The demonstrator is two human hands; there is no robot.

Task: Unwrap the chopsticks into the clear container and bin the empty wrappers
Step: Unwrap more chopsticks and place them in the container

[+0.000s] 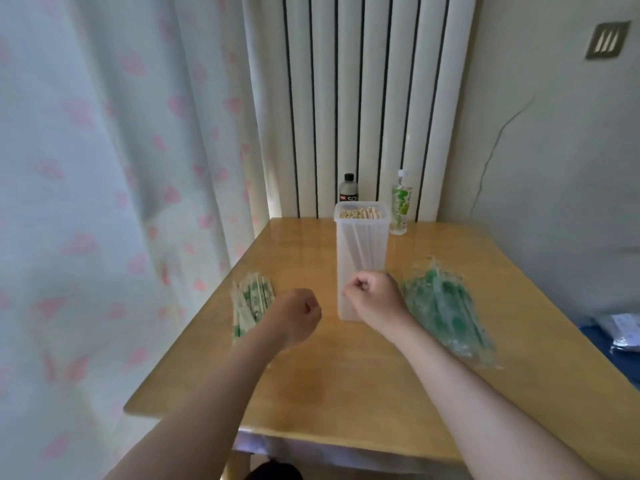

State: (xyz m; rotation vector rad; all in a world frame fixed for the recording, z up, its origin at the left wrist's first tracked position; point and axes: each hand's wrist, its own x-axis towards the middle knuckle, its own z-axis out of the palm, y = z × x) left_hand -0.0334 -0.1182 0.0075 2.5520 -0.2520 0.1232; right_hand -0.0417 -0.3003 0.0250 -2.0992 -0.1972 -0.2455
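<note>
A tall clear container stands mid-table, filled with bare wooden chopsticks whose tips show at its rim. A pile of wrapped chopsticks lies to its left near the table's left edge. A heap of empty green-printed clear wrappers lies to its right. My left hand hovers between the wrapped pile and the container, fingers curled into a fist with nothing visible in it. My right hand is also curled into a fist, right in front of the container's lower part, and nothing shows in its grip.
The wooden table stands against a white radiator. A dark-capped bottle and a green-labelled bottle stand behind the container. A flowered curtain hangs at the left. Packages lie on a blue surface at the right.
</note>
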